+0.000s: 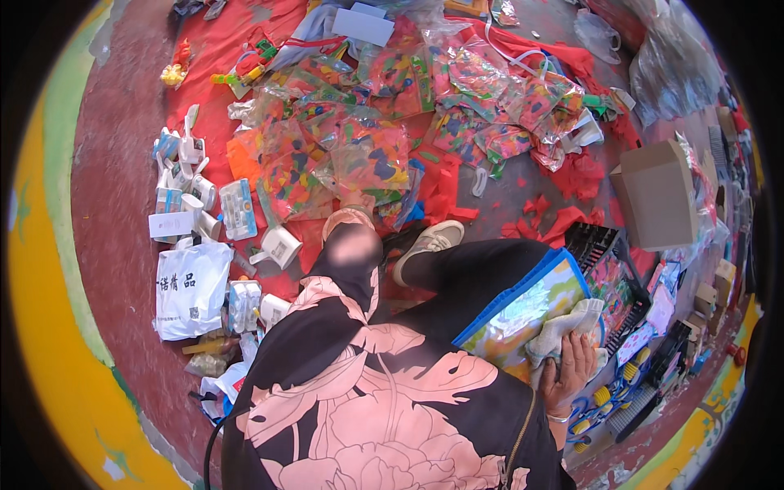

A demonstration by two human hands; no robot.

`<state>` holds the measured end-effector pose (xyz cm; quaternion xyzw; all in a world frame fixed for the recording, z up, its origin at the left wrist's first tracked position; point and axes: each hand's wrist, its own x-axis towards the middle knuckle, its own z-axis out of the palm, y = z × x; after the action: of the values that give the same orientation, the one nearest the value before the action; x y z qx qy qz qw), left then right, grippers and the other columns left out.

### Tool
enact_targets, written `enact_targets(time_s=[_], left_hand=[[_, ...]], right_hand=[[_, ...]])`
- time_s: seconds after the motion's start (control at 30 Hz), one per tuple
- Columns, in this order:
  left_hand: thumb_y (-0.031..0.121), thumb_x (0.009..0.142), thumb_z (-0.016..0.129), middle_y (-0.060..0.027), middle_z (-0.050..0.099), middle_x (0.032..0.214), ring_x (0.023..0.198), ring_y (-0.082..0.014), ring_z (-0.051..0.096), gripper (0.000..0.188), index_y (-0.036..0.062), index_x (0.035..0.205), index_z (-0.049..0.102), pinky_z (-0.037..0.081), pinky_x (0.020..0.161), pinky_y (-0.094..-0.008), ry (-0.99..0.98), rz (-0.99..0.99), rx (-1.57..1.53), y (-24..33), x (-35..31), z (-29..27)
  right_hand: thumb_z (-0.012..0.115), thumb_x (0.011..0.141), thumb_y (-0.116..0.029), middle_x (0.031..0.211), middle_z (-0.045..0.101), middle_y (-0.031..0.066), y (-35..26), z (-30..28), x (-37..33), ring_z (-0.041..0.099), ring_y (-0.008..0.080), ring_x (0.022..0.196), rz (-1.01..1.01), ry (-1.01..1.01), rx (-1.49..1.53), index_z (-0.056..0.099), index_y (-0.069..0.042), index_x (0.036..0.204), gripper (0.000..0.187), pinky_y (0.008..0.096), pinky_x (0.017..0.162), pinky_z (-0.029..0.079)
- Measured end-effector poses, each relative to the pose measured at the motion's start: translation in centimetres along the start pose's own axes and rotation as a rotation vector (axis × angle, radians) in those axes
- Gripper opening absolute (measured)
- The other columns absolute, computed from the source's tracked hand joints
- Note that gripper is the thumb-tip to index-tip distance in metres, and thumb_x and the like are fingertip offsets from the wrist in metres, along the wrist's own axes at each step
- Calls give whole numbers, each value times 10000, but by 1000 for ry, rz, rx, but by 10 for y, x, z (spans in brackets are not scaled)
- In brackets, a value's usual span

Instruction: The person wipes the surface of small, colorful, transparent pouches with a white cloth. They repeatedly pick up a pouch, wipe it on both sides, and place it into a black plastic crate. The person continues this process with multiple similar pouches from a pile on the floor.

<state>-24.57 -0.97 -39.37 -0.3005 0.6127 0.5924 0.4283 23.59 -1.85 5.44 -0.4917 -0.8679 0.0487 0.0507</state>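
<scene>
- Head view, right hand: The right hand [572,371] lies on a grey-white cloth [561,328]. Fingers are extended nearly straight, thumb set slightly apart; no curl around the cloth is visible. The palm side is hidden.
- Head view, left hand: The left hand is out of frame; its opening and any hold cannot be told.
- Location: The cloth lies bunched on a glossy blue-edged item [523,309] with a yellow-green pattern, which rests at the person's right leg, beside a black basket [590,238].
- Handling, cloth: Judged soft, light and non-slip. Hold a folded section under spread fingers.
- Handling, blue-edged item: Judged light and flexible, with a slippery glossy face liable to crease or slide. Take hold at the blue edging, clear of the glossy face.
- Surroundings: Clear packets of coloured pieces [371,155] lie on a red sheet [208,106] ahead of the feet. A white plastic bag [192,286] lies at left; an open cardboard box [657,196] stands at right.
</scene>
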Motion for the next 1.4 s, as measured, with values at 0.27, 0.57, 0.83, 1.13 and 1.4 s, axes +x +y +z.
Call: enact_targets(time_s=[0.27, 0.57, 0.83, 1.13, 1.4], left_hand=[[197, 838, 529, -124, 621, 756, 671, -256, 599, 215, -13, 869, 568, 475, 657, -386, 202, 212, 105, 6, 1, 35], [202, 843, 517, -125, 601, 738, 665, -251, 584, 220, -17, 841, 546, 467, 655, -381, 396, 685, 350, 22, -18, 70], [211, 848, 516, -116, 569, 708, 648, -232, 552, 227, -13, 809, 520, 456, 650, -370, 100, 1126, 454, 85, -80, 81], [172, 919, 458, -3, 562, 773, 687, -93, 508, 166, 19, 897, 518, 448, 633, -275, -518, 1105, 518, 182, -238, 42], [170, 951, 448, 35, 553, 816, 723, -18, 472, 191, 29, 1008, 564, 395, 638, -176, -910, 993, 429, 201, -380, 61]], right_hand=[[522, 862, -254, 1261, 544, 131, 5, 0, 4, 440, 339, 1224, 11, -41, 21, 563, -20, 1195, 409, 483, 1038, 240], [546, 844, -242, 1247, 553, 140, 1, -5, 8, 450, 338, 1214, 26, -43, 42, 574, -18, 1175, 401, 475, 1033, 251], [633, 746, -160, 1193, 588, 130, -10, -9, 23, 492, 319, 1167, 15, 26, 112, 613, -29, 1123, 400, 444, 1023, 282], [694, 659, -186, 1177, 597, 99, -10, -13, 4, 513, 282, 1147, 12, 118, 110, 623, -58, 1102, 467, 421, 1006, 305], [626, 665, -59, 1014, 620, 105, -4, -7, -22, 561, 294, 970, -17, 275, 193, 616, -46, 993, 329, 394, 873, 388]])
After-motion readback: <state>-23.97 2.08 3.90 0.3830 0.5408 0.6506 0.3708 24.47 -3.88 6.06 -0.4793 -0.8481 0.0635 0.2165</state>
